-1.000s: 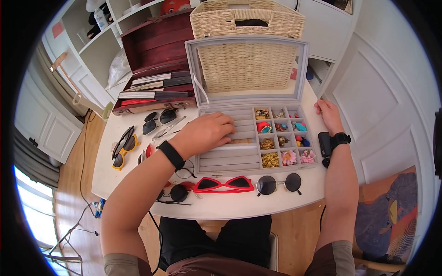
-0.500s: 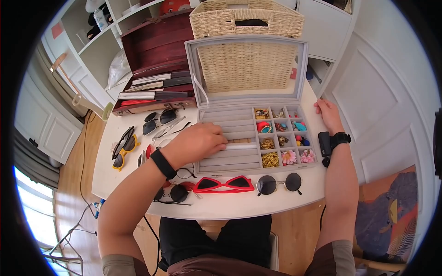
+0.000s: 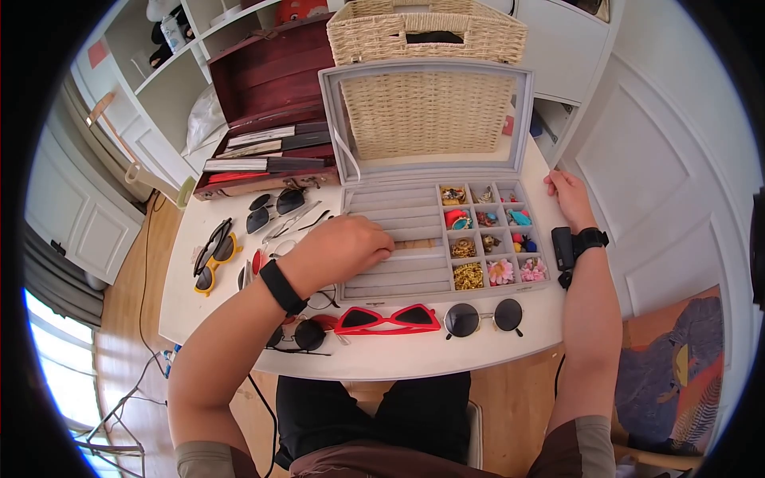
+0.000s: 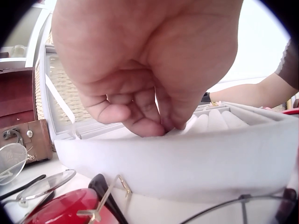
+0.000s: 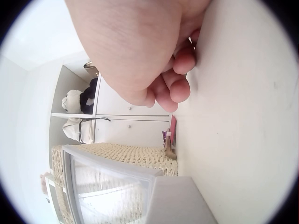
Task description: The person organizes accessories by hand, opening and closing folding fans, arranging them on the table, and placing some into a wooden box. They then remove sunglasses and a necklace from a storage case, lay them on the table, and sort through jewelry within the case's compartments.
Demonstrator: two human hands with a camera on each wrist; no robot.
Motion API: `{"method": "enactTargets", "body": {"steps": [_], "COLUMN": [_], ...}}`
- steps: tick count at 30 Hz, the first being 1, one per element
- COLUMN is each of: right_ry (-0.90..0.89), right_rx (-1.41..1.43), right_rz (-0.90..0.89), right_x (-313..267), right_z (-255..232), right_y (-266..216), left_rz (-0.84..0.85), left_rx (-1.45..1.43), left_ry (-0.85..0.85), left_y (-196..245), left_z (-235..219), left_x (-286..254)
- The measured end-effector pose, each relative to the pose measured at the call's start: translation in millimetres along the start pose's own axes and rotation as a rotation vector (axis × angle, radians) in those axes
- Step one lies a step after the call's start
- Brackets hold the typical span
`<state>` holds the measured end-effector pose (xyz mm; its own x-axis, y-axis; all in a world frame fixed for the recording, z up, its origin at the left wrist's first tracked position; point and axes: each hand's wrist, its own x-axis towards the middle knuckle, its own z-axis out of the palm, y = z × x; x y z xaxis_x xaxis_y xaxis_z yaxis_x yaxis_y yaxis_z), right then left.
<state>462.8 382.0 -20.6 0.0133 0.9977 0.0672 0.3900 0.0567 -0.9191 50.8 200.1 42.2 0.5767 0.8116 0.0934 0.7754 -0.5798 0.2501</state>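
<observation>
A grey jewelry box (image 3: 478, 295) stands with its glass-windowed lid (image 3: 526, 119) raised. My left hand (image 3: 343, 248) is over its left half, among the padded rolls (image 3: 398, 275). In the left wrist view the fingers are curled and the thumb meets them down at the rolls; I cannot tell whether they pinch one. A light brown strip of the box floor (image 3: 418, 244) shows between two rolls beside the fingertips. Trinkets such as pink flowers (image 3: 500, 273) and gold chain (image 3: 468, 277) fill the right compartments. My right hand (image 3: 568, 199) rests on the table, fingers loosely curled.
Red sunglasses (image 3: 388, 319) and round sunglasses (image 3: 482, 318) lie along the front. More eyewear, including yellow sunglasses (image 3: 227, 251), is at the left. A dark red case (image 3: 271, 80) holding folded fans and a woven basket (image 3: 382, 40) stand behind.
My left hand has moved slightly left and toward me along the padded rolls, then stayed there. The white strip beside its fingertips now looks lower and greyer. My right hand stays put.
</observation>
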Motion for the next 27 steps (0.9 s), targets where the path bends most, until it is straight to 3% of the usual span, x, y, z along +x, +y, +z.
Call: {"method": "enactTargets", "body": {"steps": [27], "right_ry": [0.008], "right_rx": [-0.018], "right_rz": [0.018], "right_x": [-0.2], "right_z": [0.5], "right_y": [-1.9], "left_rz": [0.022], "left_rx": [0.019], "left_ry": [0.014], "left_y": [2.3], "left_z": [5.4], "left_x": [0.1]}}
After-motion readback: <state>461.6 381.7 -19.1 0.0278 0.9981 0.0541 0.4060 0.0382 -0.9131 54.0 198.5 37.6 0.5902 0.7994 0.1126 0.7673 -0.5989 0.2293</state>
